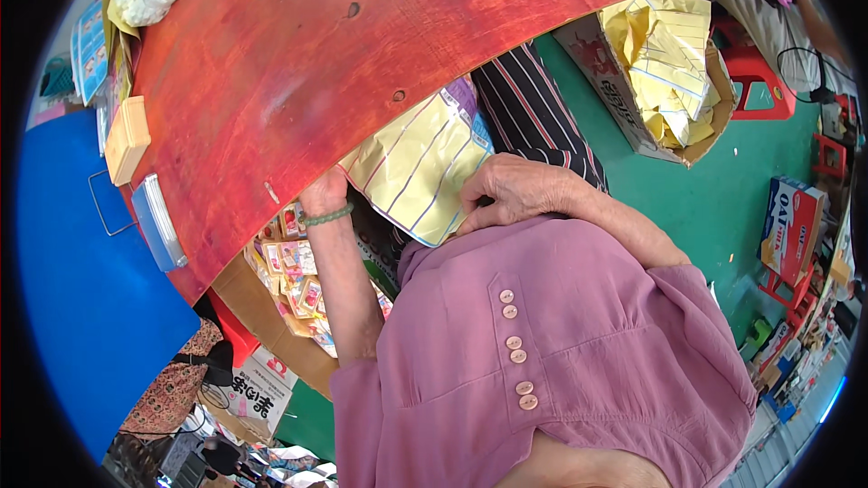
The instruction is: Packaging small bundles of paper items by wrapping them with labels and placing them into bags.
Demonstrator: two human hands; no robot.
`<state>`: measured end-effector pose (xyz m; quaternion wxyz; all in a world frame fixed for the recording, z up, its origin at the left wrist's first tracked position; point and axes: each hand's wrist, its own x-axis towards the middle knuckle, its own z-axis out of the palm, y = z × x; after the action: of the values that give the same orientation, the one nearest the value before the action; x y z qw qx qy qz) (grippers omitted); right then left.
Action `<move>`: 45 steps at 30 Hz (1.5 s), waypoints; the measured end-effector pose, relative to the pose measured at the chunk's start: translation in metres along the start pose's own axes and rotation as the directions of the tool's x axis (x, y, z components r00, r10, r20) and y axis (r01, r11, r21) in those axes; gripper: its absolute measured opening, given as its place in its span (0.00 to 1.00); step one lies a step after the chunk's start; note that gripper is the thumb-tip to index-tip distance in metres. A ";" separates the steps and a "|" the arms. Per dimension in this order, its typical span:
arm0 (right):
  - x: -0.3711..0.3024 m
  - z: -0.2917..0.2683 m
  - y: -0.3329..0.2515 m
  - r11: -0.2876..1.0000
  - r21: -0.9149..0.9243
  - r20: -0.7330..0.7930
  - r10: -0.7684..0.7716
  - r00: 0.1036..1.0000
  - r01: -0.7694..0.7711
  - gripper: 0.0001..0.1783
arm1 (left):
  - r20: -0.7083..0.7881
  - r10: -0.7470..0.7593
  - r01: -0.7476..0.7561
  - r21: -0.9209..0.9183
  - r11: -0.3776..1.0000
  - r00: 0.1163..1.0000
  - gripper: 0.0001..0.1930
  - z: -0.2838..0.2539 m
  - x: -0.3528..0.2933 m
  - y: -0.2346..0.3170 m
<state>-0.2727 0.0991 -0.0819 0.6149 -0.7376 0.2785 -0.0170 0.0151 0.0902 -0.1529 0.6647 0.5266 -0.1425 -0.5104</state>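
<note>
Right hand (511,192) curled, fingers bent and close together, fingertips pressed onto the edge of a yellow striped packet (416,167); a firm pinch not confirmed from this angle. Packet lying at the lap, partly tucked beneath the edge of the red wooden tabletop (362,45), just beside dark striped fabric (533,108). Left hand (324,192) raised to the underside edge of the tabletop, fingers hidden behind the board, so openness and any hold not determinable; green bead bracelet (327,215) at the wrist. Left forearm running steeply up from the lower body to the board; right forearm bent in from the right, wrist flexed over the packet. Both arms emerging from a mauve buttoned shirt (561,352). Below the left forearm, a cardboard box (271,334) filled with small colourful sachets (294,271). On the tabletop's left edge, a tan block (127,137) and a clear blue case (159,221). Beyond, green floor (705,199), an open carton of yellow packets (665,63), a red plastic stool (759,81), and a blue surface (81,289) at left.
</note>
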 end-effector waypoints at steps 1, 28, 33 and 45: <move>0.000 -0.001 -0.001 1.000 -0.004 0.024 0.007 1.000 -0.007 0.16 | 0.003 0.000 0.000 0.001 1.000 1.000 0.23 0.001 -0.002 -0.001; 0.025 -0.001 0.012 0.855 -0.516 -0.412 -0.305 0.859 0.056 0.18 | 0.163 -0.472 0.497 -0.203 0.843 0.867 0.19 0.036 -0.109 -0.035; 0.017 0.003 0.021 0.879 -0.454 -0.438 -0.360 0.823 0.143 0.16 | 0.214 -0.564 0.596 -0.134 0.792 0.798 0.16 0.041 -0.089 -0.048; 0.003 0.008 0.023 0.897 -0.421 -0.466 -0.338 0.818 0.131 0.16 | 0.200 -0.322 0.298 0.140 0.944 0.925 0.15 0.060 -0.086 -0.039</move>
<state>-0.2759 0.1027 -0.1059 0.3571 -0.8355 0.3395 -0.2430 -0.0868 0.1311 -0.1322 0.5265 0.5174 -0.1571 -0.6560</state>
